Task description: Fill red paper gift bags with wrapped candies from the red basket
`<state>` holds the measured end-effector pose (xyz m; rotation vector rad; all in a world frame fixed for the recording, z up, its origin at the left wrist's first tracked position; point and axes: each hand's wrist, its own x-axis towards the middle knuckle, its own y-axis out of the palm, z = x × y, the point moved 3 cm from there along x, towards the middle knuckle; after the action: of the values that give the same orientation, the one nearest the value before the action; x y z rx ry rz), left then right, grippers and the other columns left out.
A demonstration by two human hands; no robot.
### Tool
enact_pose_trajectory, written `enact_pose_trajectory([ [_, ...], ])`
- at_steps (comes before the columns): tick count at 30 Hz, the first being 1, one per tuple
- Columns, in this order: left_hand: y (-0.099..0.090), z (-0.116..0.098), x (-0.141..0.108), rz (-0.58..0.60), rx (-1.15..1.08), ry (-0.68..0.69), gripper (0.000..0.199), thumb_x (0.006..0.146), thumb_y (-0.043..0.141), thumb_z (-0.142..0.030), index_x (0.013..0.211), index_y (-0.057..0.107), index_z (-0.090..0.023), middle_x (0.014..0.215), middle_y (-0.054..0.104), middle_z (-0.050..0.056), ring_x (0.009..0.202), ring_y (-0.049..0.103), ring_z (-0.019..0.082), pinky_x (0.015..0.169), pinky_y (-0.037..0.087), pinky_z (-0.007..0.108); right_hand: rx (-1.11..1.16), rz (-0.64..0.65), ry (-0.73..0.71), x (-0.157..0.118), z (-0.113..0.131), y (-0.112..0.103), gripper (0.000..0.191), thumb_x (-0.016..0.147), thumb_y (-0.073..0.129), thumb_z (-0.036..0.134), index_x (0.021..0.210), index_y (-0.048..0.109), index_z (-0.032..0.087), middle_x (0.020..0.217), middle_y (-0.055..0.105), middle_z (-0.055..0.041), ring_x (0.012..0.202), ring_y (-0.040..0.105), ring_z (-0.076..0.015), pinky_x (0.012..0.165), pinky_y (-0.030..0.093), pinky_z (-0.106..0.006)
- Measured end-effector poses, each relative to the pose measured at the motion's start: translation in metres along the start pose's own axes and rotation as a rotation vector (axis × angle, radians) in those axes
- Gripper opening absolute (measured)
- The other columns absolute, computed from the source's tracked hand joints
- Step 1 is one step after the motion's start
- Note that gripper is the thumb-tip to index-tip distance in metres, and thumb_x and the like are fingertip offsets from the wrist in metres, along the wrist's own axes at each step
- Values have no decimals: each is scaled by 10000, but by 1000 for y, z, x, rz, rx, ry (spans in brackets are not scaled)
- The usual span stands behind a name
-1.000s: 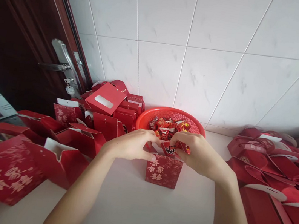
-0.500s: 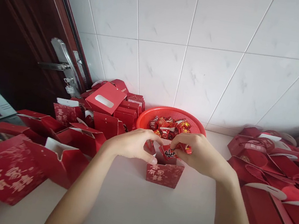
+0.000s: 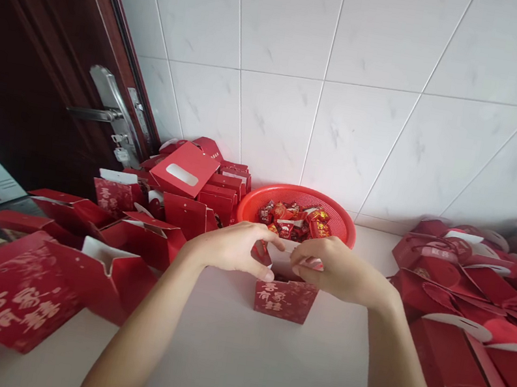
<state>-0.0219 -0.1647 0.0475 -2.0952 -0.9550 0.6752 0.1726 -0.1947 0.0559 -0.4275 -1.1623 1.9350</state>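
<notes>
A small red box (image 3: 282, 302) with pale characters on its front stands upright on the white table, its top open. My left hand (image 3: 242, 250) holds the left side of the box, thumb at the front edge and fingers behind. Over the right part of the opening is my right hand (image 3: 326, 265), its fingers curled together at the rim; whether anything is in them is hidden. Just behind the box sits a red basket (image 3: 249, 204) with wrapped candies (image 3: 285, 228) in it.
Several open red boxes (image 3: 96, 272) crowd the left side, near a dark door (image 3: 31, 37) with a metal handle. More red boxes (image 3: 453, 358) are piled on the right. A white tiled wall (image 3: 276, 117) rises behind the table.
The red candy packet that my right hand held above the box is out of sight now. My right hand has shifted slightly left over the opening. My left hand has stayed on the box.
</notes>
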Motion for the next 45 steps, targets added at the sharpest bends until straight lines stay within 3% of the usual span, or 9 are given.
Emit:
enact_pose_trajectory([
  [6, 0, 0, 5, -51, -14, 72, 343, 863, 648, -391, 1166, 725, -251, 1205, 717, 40, 1025, 669, 237, 877, 489, 322, 103, -243, -19, -17, 1, -26, 172, 887, 566, 197, 877, 737, 196, 845, 756, -34, 747, 687, -169, 670, 525, -268],
  [11, 2, -3, 7, -70, 69, 99, 264, 910, 563, -388, 1057, 709, -224, 956, 719, 31, 814, 654, 211, 728, 465, 304, 135, -392, 4, -25, -3, -28, 182, 878, 592, 272, 943, 734, 180, 942, 762, -64, 827, 709, -197, 748, 570, -327],
  [18, 1, -9, 2, -71, 141, 101, 432, 918, 533, -405, 1327, 565, -272, 1025, 696, 34, 872, 645, 223, 742, 456, 292, 100, -369, 165, -29, -28, 4, 498, 831, 674, 302, 1309, 605, 181, 1246, 684, -125, 893, 690, -215, 765, 569, -364],
  [22, 2, -13, 0, -24, 222, 128, 320, 952, 438, -453, 967, 662, -226, 838, 662, 23, 756, 603, 213, 637, 400, 285, 190, -426, 242, -40, -43, 31, 596, 811, 713, 397, 1344, 558, 180, 1163, 697, -117, 835, 677, -201, 727, 562, -353],
  [24, 3, -15, 0, -7, 255, 111, 359, 952, 429, -500, 868, 630, -215, 792, 640, 21, 725, 589, 208, 603, 374, 283, 259, -475, 234, -47, -46, 46, 562, 802, 715, 401, 1303, 568, 193, 1152, 696, -102, 787, 667, -180, 706, 558, -343],
  [27, 4, -16, -1, 17, 266, 112, 340, 874, 557, -548, 913, 626, -217, 887, 670, 22, 792, 612, 219, 611, 380, 271, 332, -601, 218, -57, -46, 66, 467, 822, 690, 385, 1241, 588, 206, 1061, 713, -71, 785, 657, -176, 702, 551, -332],
  [32, 7, -16, 4, 48, 238, 186, 224, 859, 567, -376, 974, 670, -215, 899, 706, 14, 799, 623, 217, 681, 412, 278, 438, -854, 210, -70, -48, 87, 371, 860, 651, 417, 1162, 597, 208, 1170, 695, -106, 729, 638, -151, 674, 547, -321],
  [38, 12, -10, 16, 36, 137, 270, 263, 884, 535, -350, 1017, 709, -204, 1029, 744, 38, 934, 650, 246, 814, 464, 303, 360, -863, 216, -74, -51, 97, 377, 893, 616, 410, 1210, 560, 215, 1118, 708, -101, 630, 607, -127, 641, 545, -319],
  [45, 13, -5, 21, 32, 127, 266, 288, 908, 536, -378, 1050, 719, -207, 1035, 741, 54, 967, 648, 254, 884, 485, 341, 216, -852, 233, -75, -48, 97, 334, 929, 559, 314, 1250, 522, 229, 1122, 708, -85, 625, 613, -131, 652, 552, -315],
])
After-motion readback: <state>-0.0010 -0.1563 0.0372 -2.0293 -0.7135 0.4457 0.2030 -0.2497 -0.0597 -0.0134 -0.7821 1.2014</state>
